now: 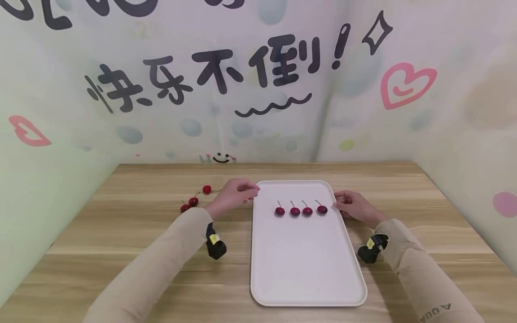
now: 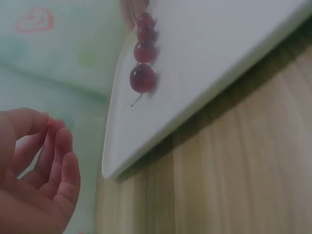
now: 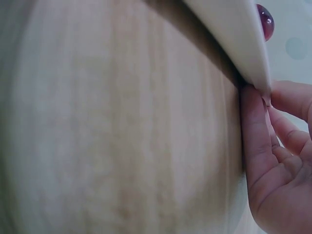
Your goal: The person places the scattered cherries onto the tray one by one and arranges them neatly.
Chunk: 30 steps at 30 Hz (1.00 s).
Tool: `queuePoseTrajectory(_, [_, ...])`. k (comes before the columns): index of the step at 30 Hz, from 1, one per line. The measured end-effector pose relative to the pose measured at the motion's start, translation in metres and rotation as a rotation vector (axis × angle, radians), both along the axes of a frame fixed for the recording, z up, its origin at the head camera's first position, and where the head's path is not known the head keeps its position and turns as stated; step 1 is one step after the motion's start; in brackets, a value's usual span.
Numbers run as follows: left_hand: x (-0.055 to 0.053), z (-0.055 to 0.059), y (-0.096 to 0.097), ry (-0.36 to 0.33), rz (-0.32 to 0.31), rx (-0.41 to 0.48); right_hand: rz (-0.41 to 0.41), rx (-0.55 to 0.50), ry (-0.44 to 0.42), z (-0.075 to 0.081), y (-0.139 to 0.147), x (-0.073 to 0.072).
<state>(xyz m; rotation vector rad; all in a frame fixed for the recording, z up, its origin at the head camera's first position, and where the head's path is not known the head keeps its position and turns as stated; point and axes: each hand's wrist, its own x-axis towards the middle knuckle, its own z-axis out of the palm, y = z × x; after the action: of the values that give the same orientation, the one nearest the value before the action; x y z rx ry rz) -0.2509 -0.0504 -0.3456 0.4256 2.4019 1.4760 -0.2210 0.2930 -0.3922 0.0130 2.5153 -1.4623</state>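
Three cherries [image 1: 193, 202] lie on the worktop [image 1: 121, 251] at left, beside a person's left hand [image 1: 233, 194], its fingers loosely curled and free just off the far-left corner of a white tray [image 1: 303, 260]. Four more cherries [image 1: 295, 211], stems on, line the tray's far half; at right, the right hand [image 1: 357, 207] pinches the tray's rim.

Cropped upper lettering [image 1: 137, 12] at head view's top edge; in right wrist view, partly hid one cherry [image 3: 266, 23] behind the tray [image 3: 239, 36] and blurred the tabletop [image 3: 122, 122].
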Motion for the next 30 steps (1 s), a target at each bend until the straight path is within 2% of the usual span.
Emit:
queuePoseTrajectory(6, [0.011,-0.002,-0.037,-0.032,0.015,-0.025,0.001,0.003,-0.001,-0.001,-0.001,0.001])
queuePoseTrajectory(11, [0.015,-0.004,-0.067,0.019,0.026,-0.013,0.003,0.027,-0.004,0.001,0.000,0.001])
queuePoseTrajectory(14, [0.017,-0.007,-0.085,0.037,0.062,-0.012,0.008,0.028,-0.004,0.001,0.000,0.000])
queuePoseTrajectory(19, [0.023,-0.011,-0.112,0.056,0.118,-0.103,0.007,0.031,-0.007,0.001,0.001,0.000])
queuePoseTrajectory(24, [0.029,-0.015,-0.130,0.096,0.116,-0.193,0.004,0.026,-0.016,0.001,0.001,-0.001])
queuePoseTrajectory(27, [0.029,-0.018,-0.139,0.108,0.107,-0.202,0.004,0.031,-0.021,0.000,0.002,-0.001])
queuePoseTrajectory(30, [0.029,-0.021,-0.146,0.117,0.069,-0.202,0.002,0.047,-0.021,0.000,0.002,-0.001])
